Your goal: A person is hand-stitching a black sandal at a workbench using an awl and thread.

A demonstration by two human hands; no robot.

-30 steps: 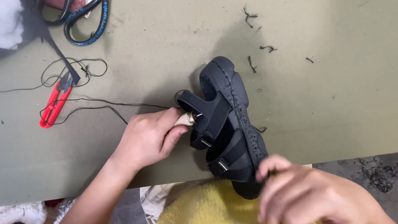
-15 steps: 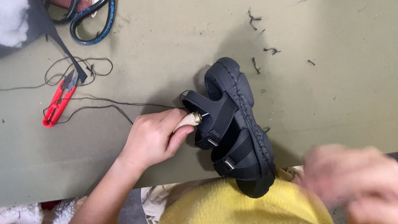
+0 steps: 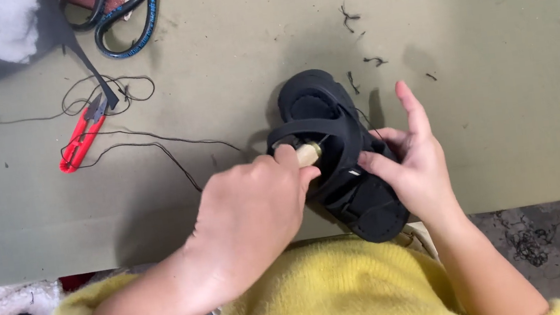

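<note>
Head view, one frame. Black strapped sandal [image 3: 336, 154] lies on the olive-green surface [image 3: 503, 116] at its near edge, about 6 o'clock of the frame centre, heel end overhanging toward the yellow sweater [image 3: 332, 293].

Left hand [image 3: 251, 214]: fingers curled closed around a small tool with a pale wooden handle [image 3: 308, 153]; the handle end shows between thumb and forefinger, the working tip is hidden behind the front strap [image 3: 305, 127]. Tip appears pressed at or through the strap; cannot tell which.

Right hand [image 3: 412, 162]: fingers partly open, thumb and lower fingers bracing the sandal's side from 3 o'clock, forefinger extended toward 12 o'clock and clear of the sole.

Progress, as a judgement: the sandal looks assembled, straps in place, sole whole. Work on the strap is under way, not finished. A dark thread [image 3: 165, 147] runs loose across the surface from 9 o'clock toward the sandal; whether it is attached to the sandal cannot be told.

Orientation: long axis runs roughly 11 o'clock to 5 o'clock. Toe points to 11 o'clock, away from the person; heel to 5 o'clock. Footbed faces up.

Nearby: red thread snips [image 3: 82, 140] at 9 o'clock, well apart; large scissors [image 3: 122, 27] at 10 o'clock; black scraps [image 3: 348, 17] scattered at 12 o'clock.
</note>
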